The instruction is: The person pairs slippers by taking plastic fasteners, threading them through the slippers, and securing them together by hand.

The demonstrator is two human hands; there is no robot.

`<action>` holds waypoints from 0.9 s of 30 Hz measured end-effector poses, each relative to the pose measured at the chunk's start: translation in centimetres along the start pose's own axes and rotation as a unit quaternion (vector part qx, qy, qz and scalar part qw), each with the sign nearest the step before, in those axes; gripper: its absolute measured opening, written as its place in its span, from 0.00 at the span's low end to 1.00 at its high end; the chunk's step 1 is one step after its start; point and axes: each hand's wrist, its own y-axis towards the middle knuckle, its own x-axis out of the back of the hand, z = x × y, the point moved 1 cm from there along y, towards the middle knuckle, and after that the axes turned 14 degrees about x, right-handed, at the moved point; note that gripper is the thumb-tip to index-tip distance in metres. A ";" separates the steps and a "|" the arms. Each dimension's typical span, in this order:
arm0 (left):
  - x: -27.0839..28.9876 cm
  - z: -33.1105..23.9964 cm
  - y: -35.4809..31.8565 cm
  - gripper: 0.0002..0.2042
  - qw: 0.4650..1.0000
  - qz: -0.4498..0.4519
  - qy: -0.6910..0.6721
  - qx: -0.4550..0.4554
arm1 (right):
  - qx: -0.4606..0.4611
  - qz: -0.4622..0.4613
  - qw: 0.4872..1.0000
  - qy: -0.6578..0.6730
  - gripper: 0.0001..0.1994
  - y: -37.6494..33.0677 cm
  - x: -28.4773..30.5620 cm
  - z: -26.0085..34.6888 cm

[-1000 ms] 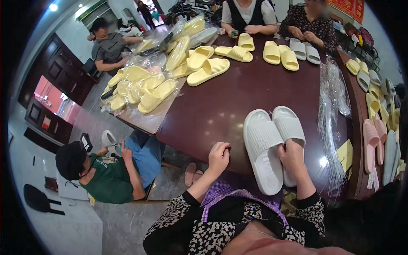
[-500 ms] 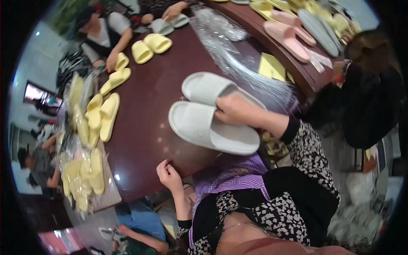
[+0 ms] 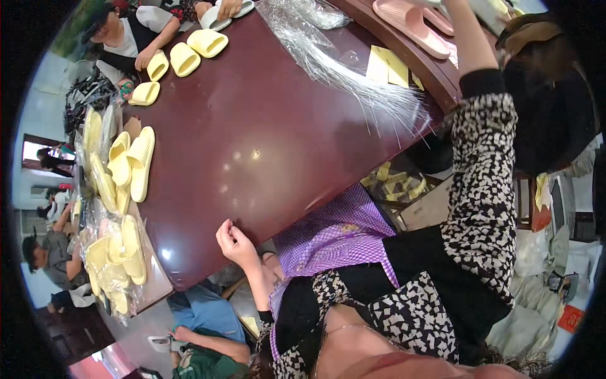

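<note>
- The left hand (image 3: 238, 245) hangs just beyond the table's near edge, to the left of the apron (image 3: 341, 234). Its fingers are loosely curled; whether they pinch anything small cannot be told.
- The right hand (image 3: 455, 4) reaches to the far right, above the ledge (image 3: 435, 77), and is mostly cut off by the edge of view. How far its fingers are open, or what they grip, cannot be told.
- A pale slipper (image 3: 432, 2) shows only as a sliver just left of the right hand, near the pink slippers (image 3: 413, 30) on the ledge.
- On the table (image 3: 214, 145), clear strands (image 3: 363, 90) and yellow cards (image 3: 387, 67) lie at the far right.
- Yellow slippers (image 3: 185, 60) line the far left; bagged slippers (image 3: 98, 252) are heaped at the left.
- A co-worker's hand (image 3: 230, 7) touches a grey slipper (image 3: 216, 20) at the far side.
</note>
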 end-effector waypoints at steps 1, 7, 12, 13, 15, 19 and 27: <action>0.4 0.0 0.0 0.08 1.000 -0.003 0.001 0.001 | 0.015 -0.014 0.996 0.085 0.13 -0.9 -0.4 0.8; -0.1 -0.3 -0.3 0.08 1.000 0.011 0.001 -0.006 | 0.100 0.259 0.940 0.198 0.11 -13.0 -11.3 0.1; -1.1 0.4 -0.3 0.08 1.000 0.020 0.001 0.000 | -0.025 0.287 0.930 0.228 0.10 -18.0 -16.8 2.5; 0.5 0.1 -0.4 0.08 1.000 0.003 0.000 -0.004 | -0.005 0.279 0.929 0.243 0.10 -17.3 -17.2 4.1; 0.2 0.3 -0.2 0.08 1.000 -0.004 0.006 -0.009 | -0.001 0.249 0.948 0.198 0.10 -17.5 -18.3 4.4; -0.8 0.6 0.3 0.08 0.999 -0.010 0.017 -0.025 | -0.008 0.253 0.953 0.167 0.11 -17.5 -19.8 4.4; 0.6 -1.8 0.6 0.08 0.998 -0.045 -0.004 -0.044 | -0.006 0.295 0.951 0.090 0.18 -16.3 -19.3 9.5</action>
